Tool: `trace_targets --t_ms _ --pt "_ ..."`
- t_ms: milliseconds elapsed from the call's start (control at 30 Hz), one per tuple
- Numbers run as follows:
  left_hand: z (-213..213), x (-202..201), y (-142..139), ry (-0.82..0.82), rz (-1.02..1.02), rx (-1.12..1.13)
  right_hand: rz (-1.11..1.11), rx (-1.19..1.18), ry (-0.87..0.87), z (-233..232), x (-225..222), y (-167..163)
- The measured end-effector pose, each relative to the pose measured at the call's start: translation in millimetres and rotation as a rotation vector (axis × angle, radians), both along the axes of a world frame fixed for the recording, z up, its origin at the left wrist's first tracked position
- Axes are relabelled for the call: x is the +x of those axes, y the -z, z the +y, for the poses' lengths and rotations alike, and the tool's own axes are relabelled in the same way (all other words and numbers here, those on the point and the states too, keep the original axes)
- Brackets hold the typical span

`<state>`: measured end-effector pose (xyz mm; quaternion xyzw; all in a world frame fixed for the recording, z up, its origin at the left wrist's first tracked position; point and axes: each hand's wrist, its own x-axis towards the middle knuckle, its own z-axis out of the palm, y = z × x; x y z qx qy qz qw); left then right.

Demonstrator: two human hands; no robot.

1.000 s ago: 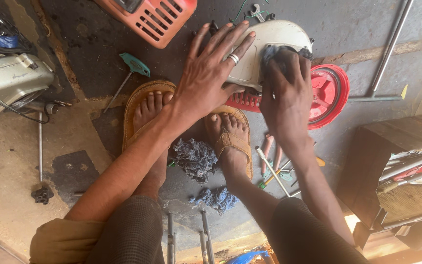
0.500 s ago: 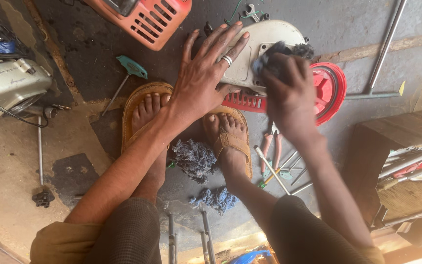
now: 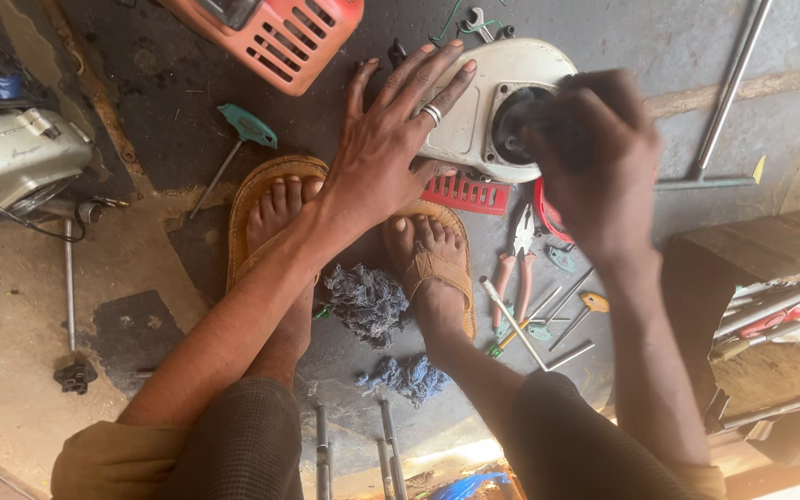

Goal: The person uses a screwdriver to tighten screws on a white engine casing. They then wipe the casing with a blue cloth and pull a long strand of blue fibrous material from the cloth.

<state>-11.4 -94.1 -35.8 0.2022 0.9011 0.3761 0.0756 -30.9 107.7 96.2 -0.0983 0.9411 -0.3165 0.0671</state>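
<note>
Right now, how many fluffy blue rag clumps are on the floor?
2: one blue rag clump between the sandalled feet, another lower down between the knees. More may be hidden.

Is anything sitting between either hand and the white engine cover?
Nothing visible does. The left hand lies flat on the white engine cover. The right hand, blurred, presses a dark rag into its round opening, so only that rag lies between hand and cover.

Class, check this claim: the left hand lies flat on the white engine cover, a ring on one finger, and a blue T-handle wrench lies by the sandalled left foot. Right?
Not quite. The head view shows the T-handle wrench is green, not blue. The rest holds: the left hand, with a ring, lies flat on the white engine cover.
</note>
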Motion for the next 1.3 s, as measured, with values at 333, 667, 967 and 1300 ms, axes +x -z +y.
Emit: trace_targets --t_ms 333,667,967,1300 --pt "0 0 2 -0.004 0.022 0.014 -0.005 0.125 -0.267 15 -11 33" --pt "0 3 3 -0.017 0.010 0.034 0.297 0.159 -0.163 1 9 53" --pt "-1 3 2 -0.018 0.022 0.048 0.251 -0.285 0.271 18 4 2" --pt "-1 3 5 -0.019 0.023 0.047 0.154 0.085 -0.239 -2 9 27"
